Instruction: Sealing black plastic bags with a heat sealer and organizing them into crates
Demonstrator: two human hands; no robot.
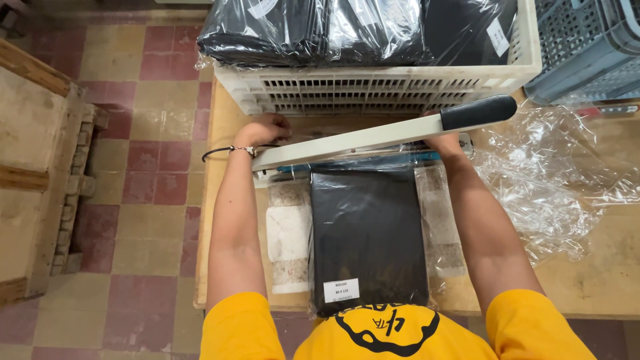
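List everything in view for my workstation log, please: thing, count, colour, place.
Heat sealer: one, cream arm with black handle, across the table, arm raised.
Flat packet: one, black in clear film, white label, under the sealer.
White crate: one, behind the sealer, holding wrapped black packets; count unclear.
Grey crate: one, top right.
Clear plastic film: loose pile, right of the sealer.
Wooden table: one, tan.
Left hand: at the sealer's left end, wristband.
Right hand: behind the arm, mostly hidden.

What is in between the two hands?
In the head view, the raised sealer arm crosses between the left hand and right hand, with the black packet's clear open end beneath it.
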